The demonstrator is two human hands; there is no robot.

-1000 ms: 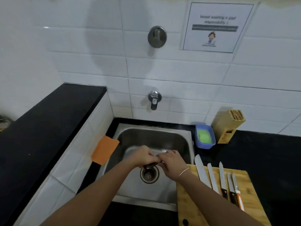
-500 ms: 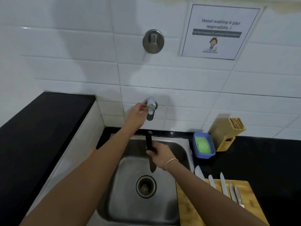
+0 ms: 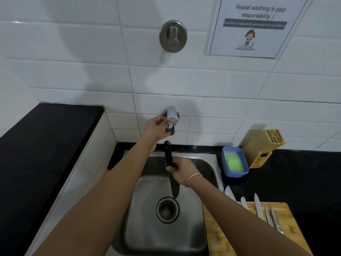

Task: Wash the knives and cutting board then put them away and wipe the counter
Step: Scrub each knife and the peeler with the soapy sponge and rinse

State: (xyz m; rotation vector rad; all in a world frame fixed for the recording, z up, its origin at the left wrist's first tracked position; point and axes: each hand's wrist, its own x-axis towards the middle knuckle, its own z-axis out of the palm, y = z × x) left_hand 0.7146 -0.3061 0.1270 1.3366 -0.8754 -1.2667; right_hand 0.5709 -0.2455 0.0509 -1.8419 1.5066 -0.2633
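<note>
Our left hand (image 3: 156, 127) stretched far, fingers curled on tap (image 3: 172, 117) — our right hand (image 3: 181, 169) grasping knife (image 3: 170, 169) over sink (image 3: 212, 163), tip pointing near.

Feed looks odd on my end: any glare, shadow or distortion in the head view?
Head view: wide-angle bends the tile lines; soft shadows cross the wall tiles; the left hand at the tap and the right hand holding the knife look sharp; the sign has small print blurred.
</note>
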